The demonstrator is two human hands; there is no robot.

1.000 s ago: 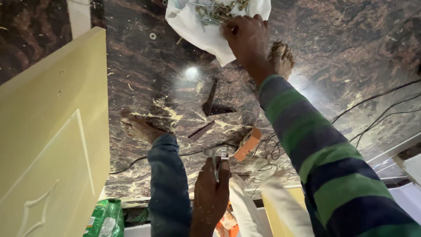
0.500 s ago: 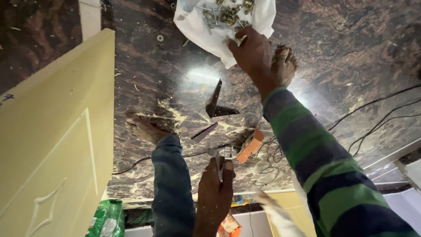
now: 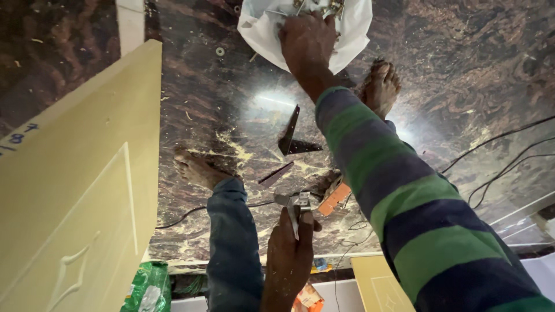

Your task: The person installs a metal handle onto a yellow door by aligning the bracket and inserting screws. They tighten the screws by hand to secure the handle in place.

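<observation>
My right hand (image 3: 306, 43) reaches down into a white plastic bag (image 3: 260, 29) that lies on the dark marble floor and holds several small metal fittings (image 3: 315, 7). Its fingers are buried among them, so its grip is hidden. The sleeve is striped green and blue. My left hand (image 3: 289, 254) is closed around a small silvery metal piece (image 3: 296, 202), held up near my knee. My bare feet (image 3: 196, 169) stand on the floor on either side.
A pale yellow panelled door (image 3: 75, 190) leans along the left. A dark metal hinge (image 3: 292, 137) and a flat strip (image 3: 276, 173) lie on the floor amid sawdust. An orange tool (image 3: 334, 198), black cables (image 3: 503, 156) and a green packet (image 3: 147, 286) lie nearby.
My right hand has pushed further forward and deeper into the white bag. My left hand has stayed in place with the metal piece.
</observation>
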